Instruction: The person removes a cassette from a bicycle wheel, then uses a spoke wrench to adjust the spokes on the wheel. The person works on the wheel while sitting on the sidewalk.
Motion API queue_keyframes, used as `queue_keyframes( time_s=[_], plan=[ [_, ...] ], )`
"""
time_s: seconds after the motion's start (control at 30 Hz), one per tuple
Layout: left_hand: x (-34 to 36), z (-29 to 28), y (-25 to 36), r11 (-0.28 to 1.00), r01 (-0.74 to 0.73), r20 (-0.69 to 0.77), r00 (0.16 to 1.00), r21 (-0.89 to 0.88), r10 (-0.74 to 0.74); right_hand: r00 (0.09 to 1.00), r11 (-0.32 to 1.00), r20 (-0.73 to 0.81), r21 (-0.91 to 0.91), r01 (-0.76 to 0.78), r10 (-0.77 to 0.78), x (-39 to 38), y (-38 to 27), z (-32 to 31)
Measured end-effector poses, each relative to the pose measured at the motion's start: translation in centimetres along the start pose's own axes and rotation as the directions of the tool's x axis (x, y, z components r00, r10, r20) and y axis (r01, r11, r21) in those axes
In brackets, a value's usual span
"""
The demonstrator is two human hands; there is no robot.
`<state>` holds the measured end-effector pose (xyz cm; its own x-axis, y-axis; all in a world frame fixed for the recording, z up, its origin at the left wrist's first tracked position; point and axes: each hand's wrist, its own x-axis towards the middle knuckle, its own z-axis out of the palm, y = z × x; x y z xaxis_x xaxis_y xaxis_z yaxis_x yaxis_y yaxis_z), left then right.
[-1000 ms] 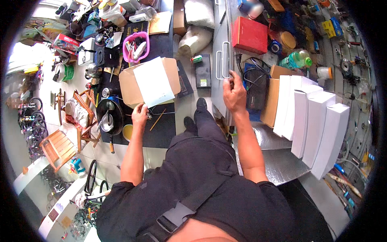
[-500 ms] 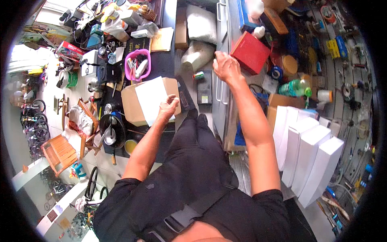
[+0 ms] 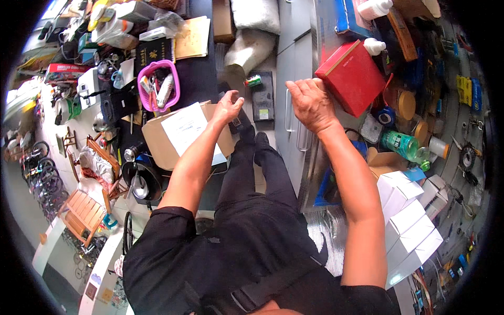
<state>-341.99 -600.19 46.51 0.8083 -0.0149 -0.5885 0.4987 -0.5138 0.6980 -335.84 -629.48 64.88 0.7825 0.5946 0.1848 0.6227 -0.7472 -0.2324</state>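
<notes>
My left hand hovers beside a cardboard box, its fingers loosely bent and apart with nothing in them. A printed white sheet lies on top of that box, partly covered by my left forearm. My right hand is over the edge of the grey cabinet, fingers stretched out and holding nothing I can see. Its fingertips are right at the near left corner of a red box; I cannot tell whether they touch it. Behind the left-hand box stands a pink basket with small items inside.
Right of me, white boxes are stacked near a green bottle and a blue tape roll. A white bottle stands by the red box. A black pan sits at left. A dark case lies on the floor between the surfaces.
The view has shifted. My left hand has moved off the white sheet toward the gap between the surfaces. My right hand has opened out beside the red box.
</notes>
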Motion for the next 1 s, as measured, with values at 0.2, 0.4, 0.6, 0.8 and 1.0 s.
queue_keyframes(
  time_s=[0.2,0.4,0.6,0.8,1.0],
  plan=[
    [0.9,0.8,-5.3,0.956,0.205,0.019,0.977,0.211,-0.214,1.000,0.998,0.013,0.061,-0.026,0.025,-0.2,0.1,-0.3],
    [-2.7,-1.4,-6.7,0.950,0.296,0.007,0.955,-0.105,-0.296,1.000,0.999,-0.009,0.032,-0.017,0.018,0.5,0.1,-0.1],
    [-4.7,-2.9,-0.7,0.865,0.307,-0.011,0.941,-0.397,-0.339,0.999,0.999,-0.044,0.035,-0.019,0.021,0.2,0.1,0.4],
    [-4.0,-4.8,1.5,0.849,0.218,-0.140,0.937,-0.481,-0.320,0.998,0.997,-0.043,0.071,-0.031,0.034,-0.2,0.1,0.1],
    [-3.3,-6.3,2.7,0.762,0.225,-0.137,0.915,-0.607,-0.379,0.997,0.996,-0.057,0.078,-0.054,0.058,-0.2,0.2,0.1]
  ],
)
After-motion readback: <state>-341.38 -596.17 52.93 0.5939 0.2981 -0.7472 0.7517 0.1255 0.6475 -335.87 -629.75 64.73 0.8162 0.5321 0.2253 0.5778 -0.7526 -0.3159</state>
